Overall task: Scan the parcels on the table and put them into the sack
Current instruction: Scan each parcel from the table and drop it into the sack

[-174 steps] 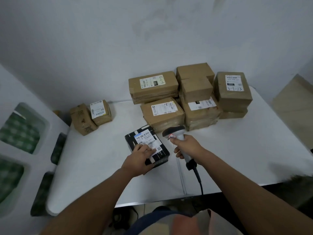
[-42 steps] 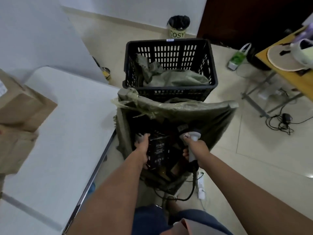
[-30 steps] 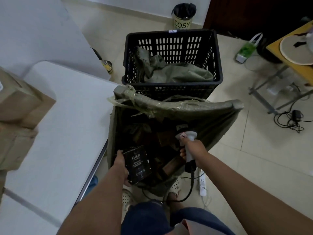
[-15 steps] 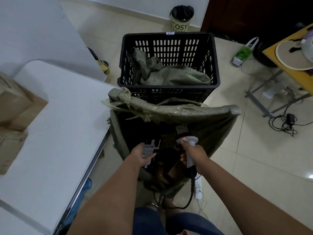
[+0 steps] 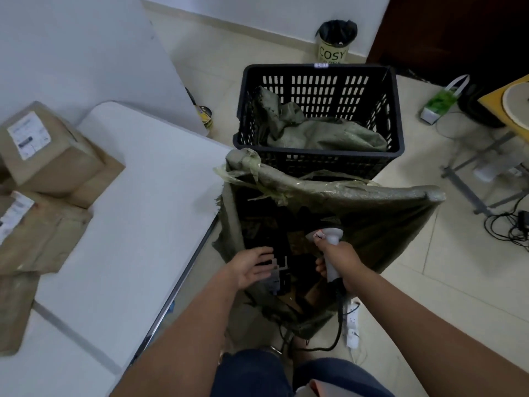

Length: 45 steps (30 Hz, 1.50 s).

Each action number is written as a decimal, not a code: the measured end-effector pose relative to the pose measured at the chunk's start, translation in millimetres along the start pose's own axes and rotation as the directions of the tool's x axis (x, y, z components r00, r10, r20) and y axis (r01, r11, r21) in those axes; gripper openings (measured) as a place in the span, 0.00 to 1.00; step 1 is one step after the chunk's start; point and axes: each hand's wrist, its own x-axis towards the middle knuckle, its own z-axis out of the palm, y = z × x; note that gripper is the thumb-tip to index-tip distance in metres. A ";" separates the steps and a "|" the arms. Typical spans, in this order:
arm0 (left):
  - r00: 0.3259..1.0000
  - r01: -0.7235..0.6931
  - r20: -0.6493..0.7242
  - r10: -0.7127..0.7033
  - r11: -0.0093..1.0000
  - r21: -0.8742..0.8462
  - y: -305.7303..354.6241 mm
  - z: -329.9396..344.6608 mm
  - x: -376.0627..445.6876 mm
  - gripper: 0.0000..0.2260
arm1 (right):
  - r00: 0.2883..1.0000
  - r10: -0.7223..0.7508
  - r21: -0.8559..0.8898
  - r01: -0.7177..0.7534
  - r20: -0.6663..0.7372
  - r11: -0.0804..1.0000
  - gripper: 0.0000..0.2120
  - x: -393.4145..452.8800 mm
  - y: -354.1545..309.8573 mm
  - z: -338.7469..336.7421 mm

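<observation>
A green woven sack stands open on the floor beside the white table. Inside it lies the black parcel with a white label, among other dim parcels. My left hand hovers at the sack's near left edge, fingers spread and relaxed just over that parcel, holding nothing. My right hand grips the handle of the white barcode scanner over the sack mouth, its head pointing left. Brown cardboard parcels are stacked at the table's left.
A black slatted crate holding a crumpled green sack stands just behind the open sack. On the floor are a "COSY" bin, a green bag, a power strip and cables. The scanner cord hangs by my legs.
My left hand carried the black parcel from the table into the sack and has let it go; the fingers are now spread. The right hand keeps the scanner over the sack.
</observation>
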 end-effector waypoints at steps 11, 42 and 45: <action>0.964 -0.235 -0.127 0.234 0.972 0.006 8.6 -141.0 -98.4 0.12 | 0.955 -0.228 -0.281 0.275 0.189 0.920 0.20 -68.2 -45.7 168.4; 0.563 0.150 -0.633 0.531 0.688 0.710 -112.2 -550.6 -273.0 0.32 | 0.754 -0.277 -0.439 0.595 0.596 0.673 0.17 -240.4 -45.5 560.2; 0.580 0.095 -0.617 0.532 0.709 0.699 -117.1 -547.3 -271.7 0.33 | 0.775 -0.285 -0.450 0.578 0.564 0.681 0.17 -234.5 -46.6 558.7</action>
